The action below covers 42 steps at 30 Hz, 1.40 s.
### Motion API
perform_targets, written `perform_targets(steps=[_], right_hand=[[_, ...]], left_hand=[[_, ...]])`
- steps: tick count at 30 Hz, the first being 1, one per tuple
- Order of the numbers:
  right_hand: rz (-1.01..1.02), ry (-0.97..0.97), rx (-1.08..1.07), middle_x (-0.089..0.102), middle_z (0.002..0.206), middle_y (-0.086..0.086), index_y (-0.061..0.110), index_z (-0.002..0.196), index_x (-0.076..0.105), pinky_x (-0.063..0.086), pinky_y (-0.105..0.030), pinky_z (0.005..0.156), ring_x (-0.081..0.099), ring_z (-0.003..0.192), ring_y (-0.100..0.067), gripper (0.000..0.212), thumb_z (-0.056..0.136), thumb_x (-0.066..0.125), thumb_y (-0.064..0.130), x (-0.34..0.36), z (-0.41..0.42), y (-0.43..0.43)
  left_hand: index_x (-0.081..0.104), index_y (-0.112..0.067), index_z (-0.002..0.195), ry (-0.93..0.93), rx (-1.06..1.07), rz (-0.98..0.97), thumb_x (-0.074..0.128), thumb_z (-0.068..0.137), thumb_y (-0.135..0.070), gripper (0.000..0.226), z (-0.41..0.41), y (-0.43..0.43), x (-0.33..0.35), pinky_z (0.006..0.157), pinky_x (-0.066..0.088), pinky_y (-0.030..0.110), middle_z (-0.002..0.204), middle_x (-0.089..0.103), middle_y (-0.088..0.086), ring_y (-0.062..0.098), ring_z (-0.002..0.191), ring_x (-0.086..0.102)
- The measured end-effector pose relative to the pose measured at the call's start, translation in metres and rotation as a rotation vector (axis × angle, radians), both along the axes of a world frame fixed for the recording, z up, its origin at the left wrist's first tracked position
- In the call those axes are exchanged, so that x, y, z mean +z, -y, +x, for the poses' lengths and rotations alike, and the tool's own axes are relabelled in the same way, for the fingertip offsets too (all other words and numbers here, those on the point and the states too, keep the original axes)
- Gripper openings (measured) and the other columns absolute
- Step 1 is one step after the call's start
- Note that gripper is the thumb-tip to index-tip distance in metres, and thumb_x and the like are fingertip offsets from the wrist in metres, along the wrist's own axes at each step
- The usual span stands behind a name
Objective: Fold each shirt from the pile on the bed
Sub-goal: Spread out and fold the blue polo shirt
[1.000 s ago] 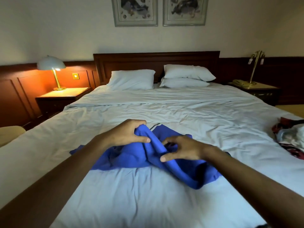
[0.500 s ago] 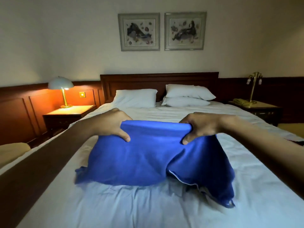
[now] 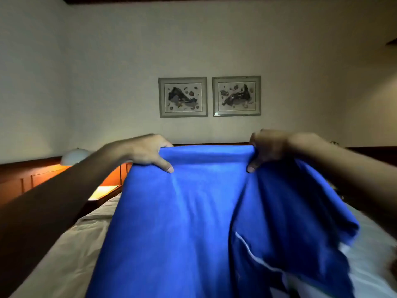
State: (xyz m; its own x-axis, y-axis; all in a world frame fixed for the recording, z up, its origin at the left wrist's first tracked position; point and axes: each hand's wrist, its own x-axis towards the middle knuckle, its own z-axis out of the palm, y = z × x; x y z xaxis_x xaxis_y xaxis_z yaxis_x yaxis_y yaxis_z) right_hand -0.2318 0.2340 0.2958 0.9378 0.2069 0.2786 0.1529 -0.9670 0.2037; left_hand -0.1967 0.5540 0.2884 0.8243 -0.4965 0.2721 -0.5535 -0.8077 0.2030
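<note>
A bright blue shirt (image 3: 182, 222) hangs in front of me, held up high by its top edge. My left hand (image 3: 148, 152) grips the left end of that edge, thumb in front of the cloth. My right hand (image 3: 266, 147) grips the right end the same way. The cloth falls in folds toward the bed (image 3: 64, 254), with a thin white trim line showing low on the right. The shirt hides the pillows and most of the mattress. The pile of other shirts is out of sight.
A lit bedside table (image 3: 103, 192) and a lamp shade (image 3: 74, 155) stand at the left, behind my left forearm. Two framed pictures (image 3: 209, 96) hang on the wall above the headboard. White sheet shows at the lower right.
Both hands have lifted the blue shirt off the bed and spread it wide by its top edge. The view has tilted upward toward the wall.
</note>
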Motion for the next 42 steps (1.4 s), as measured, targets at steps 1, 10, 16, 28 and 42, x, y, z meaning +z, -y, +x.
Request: perform_targets(steps=[1,10,16,28,42], right_hand=[[-0.014,0.129,-0.031,0.07,0.104,-0.011,0.015,0.105,0.07,0.047,-0.03,0.071,0.066,0.094,-0.029,0.046,0.076,0.078,0.05,-0.004,0.02,0.001],[-0.08,0.828,-0.093,0.066,0.112,-0.02,0.013,0.116,0.061,0.033,-0.036,0.066,0.064,0.098,-0.043,0.027,0.091,0.052,0.01,0.056,0.108,0.034],[-0.129,0.403,-0.041,0.065,0.109,-0.013,0.021,0.109,0.062,0.04,-0.033,0.067,0.064,0.099,-0.036,0.019,0.092,0.054,0.025,-0.067,0.123,0.054],[0.03,-0.681,0.081,0.059,0.074,0.006,0.028,0.074,0.054,0.03,-0.023,0.06,0.058,0.082,-0.015,0.021,0.076,0.075,0.032,-0.397,-0.005,0.054],[0.354,-1.245,-0.064,0.076,0.086,-0.001,0.02,0.108,0.066,0.044,-0.021,0.051,0.067,0.067,-0.023,0.059,0.085,0.053,0.072,-0.329,-0.072,0.025]], left_hand=[[0.071,-0.024,0.082,0.102,0.054,0.026,0.084,0.078,-0.031,0.015,0.025,0.002,0.001,0.07,0.054,0.032,0.082,0.073,-0.007,0.02,0.084,0.069],[0.06,-0.028,0.089,0.876,0.252,0.013,0.067,0.088,-0.03,0.007,0.12,0.012,0.062,0.073,0.042,0.038,0.103,0.064,0.002,0.037,0.098,0.061],[0.062,-0.026,0.096,0.631,0.211,0.321,0.065,0.088,-0.034,0.012,0.139,-0.007,-0.054,0.073,0.05,0.037,0.101,0.068,0.0,0.032,0.097,0.065],[0.057,-0.03,0.134,-0.164,0.118,0.688,0.046,0.096,-0.017,0.042,0.0,-0.056,-0.405,0.098,0.048,0.037,0.142,0.052,-0.004,0.021,0.125,0.057],[0.063,-0.023,0.094,-0.662,0.106,0.662,0.08,0.066,-0.048,0.041,-0.023,-0.107,-0.387,0.079,0.048,0.03,0.097,0.066,0.001,0.016,0.086,0.06]])
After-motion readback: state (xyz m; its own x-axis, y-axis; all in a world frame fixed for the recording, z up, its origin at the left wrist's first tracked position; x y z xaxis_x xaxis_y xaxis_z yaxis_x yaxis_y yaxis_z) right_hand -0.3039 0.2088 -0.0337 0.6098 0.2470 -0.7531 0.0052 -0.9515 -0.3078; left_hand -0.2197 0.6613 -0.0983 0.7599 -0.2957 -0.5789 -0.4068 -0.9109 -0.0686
